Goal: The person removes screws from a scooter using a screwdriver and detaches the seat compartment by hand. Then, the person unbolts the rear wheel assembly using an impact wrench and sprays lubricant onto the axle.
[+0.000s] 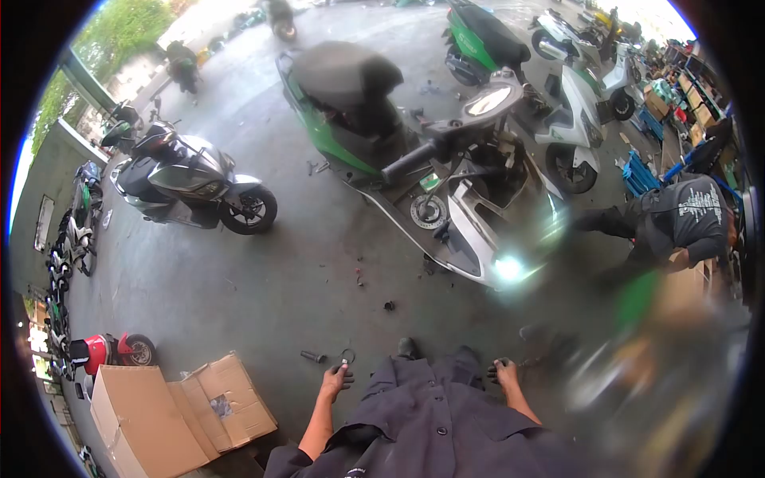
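My left hand (338, 378) hangs at my left side, its fingers partly curled; whether it holds anything is too small to tell. Beside it on the floor lie a dark cylindrical part (312, 356) and a thin ring (348, 354). At my right side hangs my right hand (504, 371), with its fingers bent and any content hidden. In front of me stands a white and green scooter (470, 231) with its headlight lit (508, 268) and its front panels partly off. Neither hand touches the scooter.
An open cardboard box (151, 414) is at the lower left. A grey scooter (187, 179) stands at the left, more scooters (574, 119) at the upper right. A person in a dark shirt (689, 215) bends down at the right. Small parts (389, 306) lie on the floor.
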Demonstrator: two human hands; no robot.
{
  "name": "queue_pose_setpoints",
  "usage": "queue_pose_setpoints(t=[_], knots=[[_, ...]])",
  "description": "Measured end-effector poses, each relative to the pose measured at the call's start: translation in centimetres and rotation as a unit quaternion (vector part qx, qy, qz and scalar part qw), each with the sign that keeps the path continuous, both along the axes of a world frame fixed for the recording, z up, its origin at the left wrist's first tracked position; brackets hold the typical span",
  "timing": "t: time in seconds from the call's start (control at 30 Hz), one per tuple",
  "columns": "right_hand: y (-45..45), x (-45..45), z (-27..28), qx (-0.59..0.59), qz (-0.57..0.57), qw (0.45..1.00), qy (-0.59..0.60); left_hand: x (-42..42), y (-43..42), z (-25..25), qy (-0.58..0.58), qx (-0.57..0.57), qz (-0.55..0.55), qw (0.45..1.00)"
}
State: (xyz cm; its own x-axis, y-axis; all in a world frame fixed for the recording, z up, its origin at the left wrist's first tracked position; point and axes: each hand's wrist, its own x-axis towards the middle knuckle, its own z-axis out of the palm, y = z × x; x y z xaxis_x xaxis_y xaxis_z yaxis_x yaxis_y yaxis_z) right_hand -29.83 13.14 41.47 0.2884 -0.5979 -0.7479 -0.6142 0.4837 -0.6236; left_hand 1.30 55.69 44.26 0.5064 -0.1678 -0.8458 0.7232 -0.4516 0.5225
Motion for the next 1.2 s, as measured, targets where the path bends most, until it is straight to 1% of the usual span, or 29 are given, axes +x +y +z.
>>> queue_pose_setpoints(t=[0.03, 0.07, 0.17, 0.23, 0.27, 0.33, 0.4, 0.47, 0.53, 0.63, 0.7, 0.73, 0.77, 0.83, 0.87, 0.97, 1.0, 1.07, 1.1, 1.13, 1.17, 1.2], knots=[[0.3, 1.0, 0.4, -0.014, 0.018, 1.000, 0.000, -0.2, 1.7, -0.1, 0.009, 0.014, 0.038, 0.999], [0.5, 2.3, 0.9, -0.025, 0.025, 0.999, -0.005, -0.6, 4.2, -1.8, 0.031, 0.004, 0.086, 0.996], [-0.8, 5.9, 2.8, -0.050, 0.053, 0.997, -0.030, -2.4, 10.2, -4.2, 0.112, 0.080, 0.202, 0.970], [-1.9, 8.8, 3.8, -0.052, 0.066, 0.994, -0.065, -3.8, 12.7, -4.6, 0.123, 0.118, 0.247, 0.954], [-2.8, 10.3, 4.8, -0.040, 0.076, 0.994, -0.063, -4.5, 13.3, -4.8, 0.127, 0.136, 0.270, 0.945], [-4.3, 12.3, 4.3, -0.034, 0.097, 0.993, -0.056, -5.1, 13.2, -4.2, 0.120, 0.125, 0.296, 0.939], [-6.7, 14.1, 3.4, -0.029, 0.113, 0.992, -0.039, -4.4, 10.5, -3.1, 0.100, 0.106, 0.304, 0.942], [-8.7, 14.8, 1.3, 0.006, 0.110, 0.994, -0.007, -3.7, 6.4, -1.2, 0.074, 0.086, 0.298, 0.948], [-10.5, 16.0, 0.3, 0.043, 0.122, 0.991, 0.034, -2.4, 2.4, 0.8, 0.072, 0.070, 0.257, 0.961], [-12.6, 17.7, -1.5, 0.058, 0.157, 0.982, 0.087, -1.4, -2.2, 3.7, 0.016, 0.051, 0.188, 0.981], [-14.5, 19.3, -4.4, 0.073, 0.198, 0.974, 0.083, -1.0, -3.8, 4.6, -0.001, 0.041, 0.206, 0.978], [-14.5, 19.7, -4.9, 0.083, 0.213, 0.970, 0.082, -1.3, -3.8, 4.9, -0.008, 0.038, 0.210, 0.977], [-14.5, 19.9, -5.3, 0.081, 0.211, 0.971, 0.083, -1.9, -3.2, 4.7, 0.003, 0.048, 0.220, 0.974], [-15.1, 23.2, -4.6, 0.065, 0.204, 0.974, 0.077, -2.1, -2.6, 3.5, 0.020, 0.055, 0.238, 0.969], [-14.6, 25.5, -1.7, 0.055, 0.221, 0.971, 0.078, -2.1, -2.2, 3.5, 0.053, 0.070, 0.249, 0.964], [-14.3, 29.6, -2.1, 0.053, 0.246, 0.964, 0.081, -4.2, 1.3, -0.9, 0.110, 0.055, 0.345, 0.930], [-14.0, 31.0, -1.8, 0.053, 0.254, 0.963, 0.067, -4.5, 1.9, -1.4, 0.124, 0.072, 0.344, 0.928], [-13.1, 33.7, -1.8, 0.046, 0.242, 0.966, 0.077, -4.5, 3.3, -3.3, 0.150, 0.119, 0.338, 0.921], [-11.9, 35.2, -1.6, 0.044, 0.231, 0.968, 0.081, -6.0, 5.5, -7.0, 0.053, 0.168, 0.262, 0.949], [-10.6, 37.1, -0.2, 0.029, 0.243, 0.966, 0.080, -6.4, 8.5, -11.0, 0.037, 0.205, 0.171, 0.963], [-9.2, 39.3, 1.3, 0.022, 0.257, 0.963, 0.076, -5.7, 10.6, -13.2, 0.019, 0.245, 0.079, 0.966], [-7.5, 40.9, 2.6, 0.019, 0.270, 0.960, 0.078, -4.2, 11.7, -13.1, -0.017, 0.250, 0.040, 0.967]])
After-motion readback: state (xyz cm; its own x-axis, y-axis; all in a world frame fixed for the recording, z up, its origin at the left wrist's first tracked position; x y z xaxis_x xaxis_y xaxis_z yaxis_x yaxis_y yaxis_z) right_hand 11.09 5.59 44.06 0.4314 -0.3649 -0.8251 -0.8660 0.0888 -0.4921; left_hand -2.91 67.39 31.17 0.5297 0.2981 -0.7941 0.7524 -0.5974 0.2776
